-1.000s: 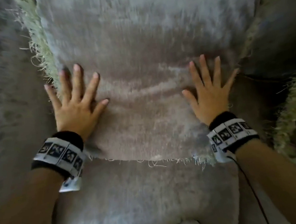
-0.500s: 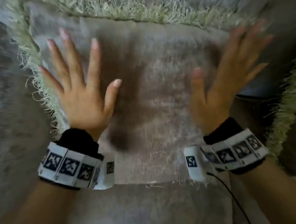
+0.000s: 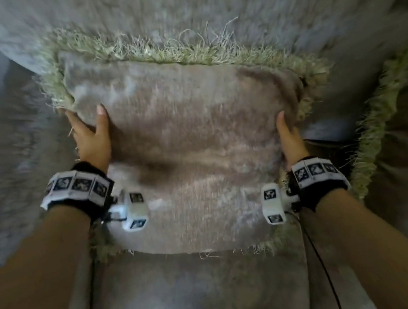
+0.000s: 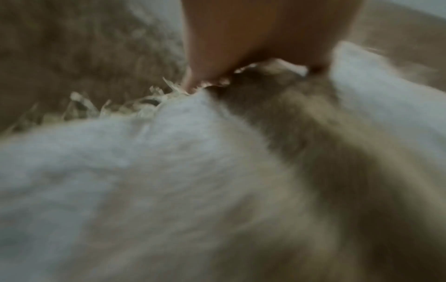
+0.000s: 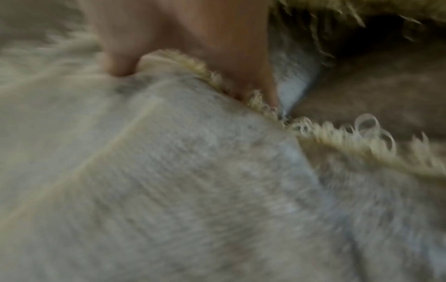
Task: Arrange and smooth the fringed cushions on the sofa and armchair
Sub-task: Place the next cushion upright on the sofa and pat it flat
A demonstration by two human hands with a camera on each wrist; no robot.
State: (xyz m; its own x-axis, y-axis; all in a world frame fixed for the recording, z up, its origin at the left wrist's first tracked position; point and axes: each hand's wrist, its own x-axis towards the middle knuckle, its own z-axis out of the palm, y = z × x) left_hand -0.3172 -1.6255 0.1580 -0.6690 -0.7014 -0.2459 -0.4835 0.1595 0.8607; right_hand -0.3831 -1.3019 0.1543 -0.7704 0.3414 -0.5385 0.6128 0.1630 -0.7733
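Both hands have left the cushion (image 3: 190,140) face; left hand (image 3: 91,140) and right hand (image 3: 290,137) now grip its side edges, thumbs in front, seating it upright against the sofa back (image 3: 204,6)

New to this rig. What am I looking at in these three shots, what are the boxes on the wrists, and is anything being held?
No robot here: a person works with bare hands. The big picture comes from a camera on the head, looking down. The white boxes on the black marker-patterned wristbands are wrist cameras; they give the two blurry close-ups along each hand. The left hand and the right hand grip opposite side edges of a beige plush cushion with a pale green fringe, thumbs on its front, fingers hidden behind. It stands on a grey plush seat against the backrest. A second fringed cushion sits at the right.
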